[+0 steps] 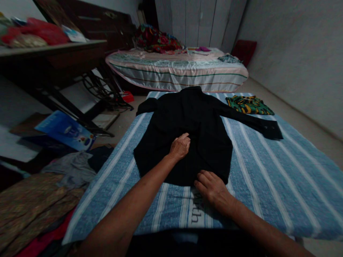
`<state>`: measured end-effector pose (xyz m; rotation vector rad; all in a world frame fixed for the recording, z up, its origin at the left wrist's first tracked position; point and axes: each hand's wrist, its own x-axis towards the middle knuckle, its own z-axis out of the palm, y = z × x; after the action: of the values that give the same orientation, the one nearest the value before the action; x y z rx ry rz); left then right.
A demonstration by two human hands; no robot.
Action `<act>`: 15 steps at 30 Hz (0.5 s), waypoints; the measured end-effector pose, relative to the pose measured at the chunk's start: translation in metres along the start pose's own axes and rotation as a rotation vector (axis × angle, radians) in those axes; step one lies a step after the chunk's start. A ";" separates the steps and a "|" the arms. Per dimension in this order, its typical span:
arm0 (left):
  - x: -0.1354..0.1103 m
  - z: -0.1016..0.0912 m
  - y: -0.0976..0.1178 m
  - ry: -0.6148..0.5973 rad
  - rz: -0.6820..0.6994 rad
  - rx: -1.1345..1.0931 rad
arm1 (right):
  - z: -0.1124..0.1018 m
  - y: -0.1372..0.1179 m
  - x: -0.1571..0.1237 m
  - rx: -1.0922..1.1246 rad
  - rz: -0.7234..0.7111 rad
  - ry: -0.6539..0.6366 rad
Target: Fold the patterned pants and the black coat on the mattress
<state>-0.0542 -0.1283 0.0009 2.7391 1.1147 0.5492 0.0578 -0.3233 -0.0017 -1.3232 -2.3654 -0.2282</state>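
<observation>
A black long-sleeved shirt [187,121] lies spread flat on a blue bed sheet with white stripes [268,171], collar away from me. One sleeve stretches out to the right; the left sleeve is folded in. My left hand [180,146] rests on the middle of the shirt with its fingers curled together against the cloth. At the shirt's near hem lies my right hand [211,187], fingers bent and pressing on the fabric edge.
A green patterned cloth [249,105] lies folded at the far right of the sheet. Loose clothes are piled on the left [53,185]. A second bed [177,69] with more clothes stands behind, and a dark table [53,53] at far left.
</observation>
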 end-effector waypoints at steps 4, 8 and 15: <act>-0.001 0.001 0.000 0.010 0.020 0.007 | 0.000 -0.003 0.004 -0.044 0.005 -0.076; -0.002 0.003 -0.002 0.021 0.036 0.020 | 0.002 -0.001 0.004 -0.045 0.033 -0.043; -0.003 0.007 -0.003 0.030 0.045 0.047 | 0.010 0.007 0.004 0.032 0.114 0.143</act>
<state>-0.0552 -0.1278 -0.0074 2.8117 1.0885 0.5794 0.0587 -0.3131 -0.0087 -1.3741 -2.1597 -0.2421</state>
